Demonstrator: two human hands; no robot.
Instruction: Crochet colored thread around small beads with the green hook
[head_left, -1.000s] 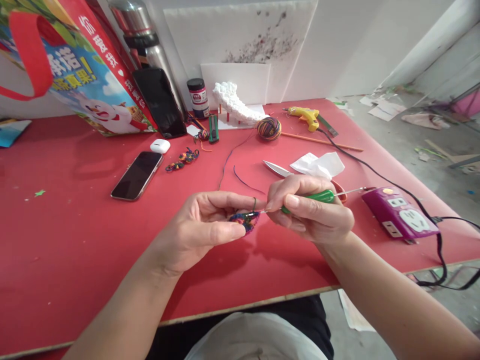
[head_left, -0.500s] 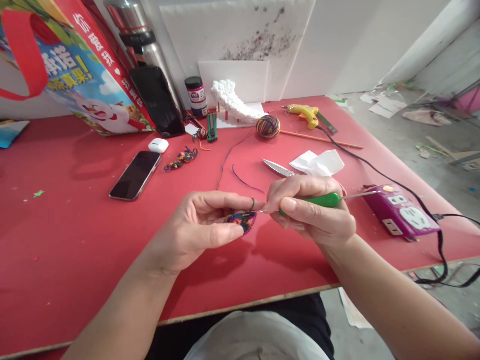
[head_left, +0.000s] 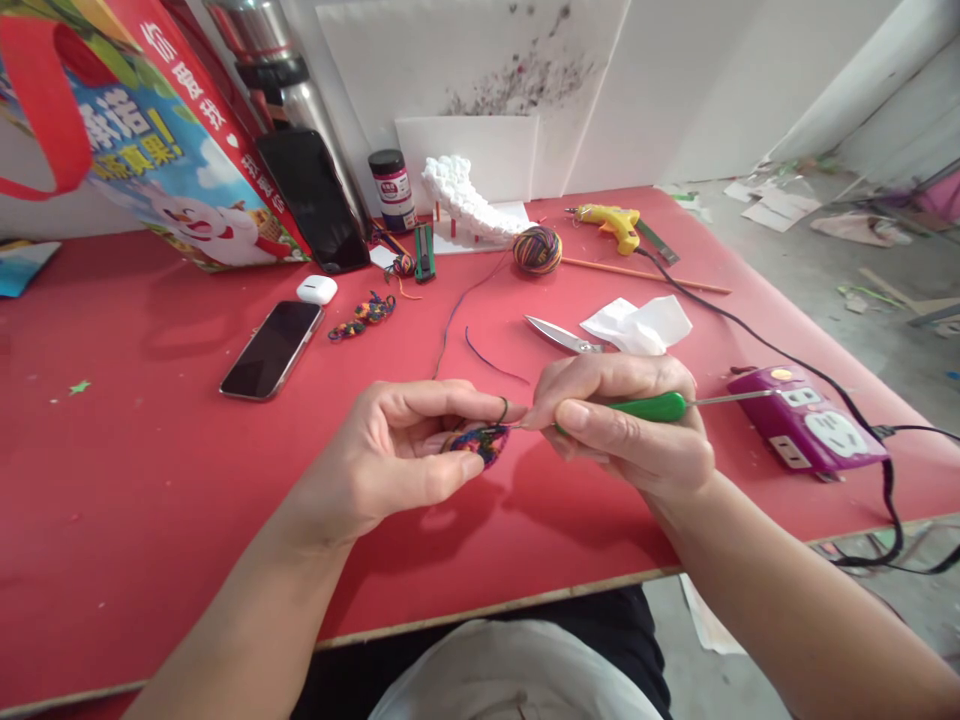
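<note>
Between thumb and fingers, my left hand (head_left: pixel 409 445) pinches a small multicoloured crochet piece (head_left: pixel 487 446), with yarn looped over the index finger. My right hand (head_left: pixel 626 425) is closed round the green handle of a crochet hook (head_left: pixel 652 407). The hook's thin metal tip meets the upper edge of the crochet piece; its other metal end sticks out to the right. From the left hand a strand of yarn (head_left: pixel 450 325) runs back to a multicoloured yarn ball (head_left: pixel 537 250). The right fingers partly hide the handle.
Scissors (head_left: pixel 559 333) and crumpled white paper (head_left: pixel 637 322) lie behind my right hand. A purple power strip (head_left: pixel 806 420) with cables is to the right, a yellow glue gun (head_left: pixel 611 227) farther back. On the left are a phone (head_left: pixel 271 350), an earbud case (head_left: pixel 316 290) and another crocheted piece (head_left: pixel 364 316).
The crochet hook has shifted slightly, its rear end a little farther right. The crochet piece has tilted a little in my left fingers. Both hands keep their grips.
</note>
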